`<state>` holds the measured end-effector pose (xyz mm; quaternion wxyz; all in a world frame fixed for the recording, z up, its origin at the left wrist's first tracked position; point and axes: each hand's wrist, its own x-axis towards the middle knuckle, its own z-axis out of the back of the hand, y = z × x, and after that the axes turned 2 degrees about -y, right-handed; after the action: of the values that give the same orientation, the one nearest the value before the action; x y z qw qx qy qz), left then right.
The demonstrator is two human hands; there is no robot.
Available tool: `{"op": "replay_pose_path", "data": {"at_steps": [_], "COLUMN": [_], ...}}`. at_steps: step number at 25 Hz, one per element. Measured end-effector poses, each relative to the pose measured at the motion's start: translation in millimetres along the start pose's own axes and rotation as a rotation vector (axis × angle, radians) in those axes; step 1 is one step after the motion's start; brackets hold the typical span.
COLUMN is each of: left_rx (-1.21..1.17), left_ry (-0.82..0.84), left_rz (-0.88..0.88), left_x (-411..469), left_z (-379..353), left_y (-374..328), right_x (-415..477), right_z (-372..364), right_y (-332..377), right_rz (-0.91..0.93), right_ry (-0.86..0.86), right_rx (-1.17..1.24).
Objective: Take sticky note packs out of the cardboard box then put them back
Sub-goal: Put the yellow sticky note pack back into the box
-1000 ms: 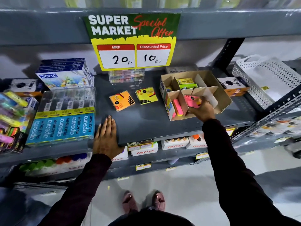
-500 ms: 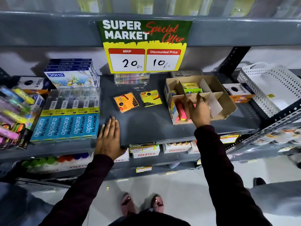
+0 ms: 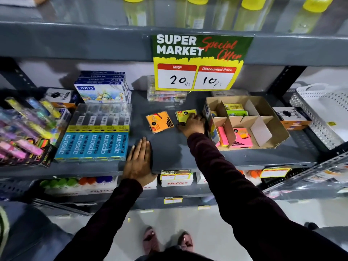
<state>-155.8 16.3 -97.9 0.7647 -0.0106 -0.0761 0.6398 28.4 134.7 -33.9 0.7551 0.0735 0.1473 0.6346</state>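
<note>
A cardboard box (image 3: 271, 110) with dividers stands on the grey shelf (image 3: 169, 153) at the right. A pink sticky note pack (image 3: 242, 138) lies in its front compartment, with a pink and yellow pack (image 3: 223, 135) upright beside it and yellow-green packs (image 3: 234, 110) in the back compartment. Left of the box, an orange pack (image 3: 159, 121) and a yellow pack (image 3: 183, 114) lie on the shelf. My right hand (image 3: 192, 124) rests on the yellow pack with fingers curled over it. My left hand (image 3: 139, 161) lies flat and open on the shelf's front edge.
Apsara pencil boxes (image 3: 94, 142) and Doms boxes (image 3: 102, 89) fill the shelf's left side, with highlighter packs (image 3: 24, 129) at the far left. A price sign (image 3: 197, 63) hangs above. A white perforated basket (image 3: 320, 113) stands at the right. Fitfix boxes (image 3: 177, 180) sit on the shelf below.
My right hand left the pink pack in the box's front compartment and moved left onto the yellow pack on the shelf. My left hand stayed flat.
</note>
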Motion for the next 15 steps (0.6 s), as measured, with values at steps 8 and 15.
{"op": "replay_pose_path", "data": {"at_steps": [8, 15], "left_rx": [0.056, 0.042], "left_ry": [0.045, -0.021], "left_rz": [0.009, -0.023], "left_x": [0.5, -2.2], "left_z": [-7.0, -6.9], "left_y": [3.7, 3.1], "right_x": [-33.4, -77.7], "right_z": [30.6, 78.7], "right_y": [-9.1, -136.7], "right_rz": [0.051, -0.289], "right_ry": [-0.295, -0.517], "right_rx": [0.012, 0.24]}}
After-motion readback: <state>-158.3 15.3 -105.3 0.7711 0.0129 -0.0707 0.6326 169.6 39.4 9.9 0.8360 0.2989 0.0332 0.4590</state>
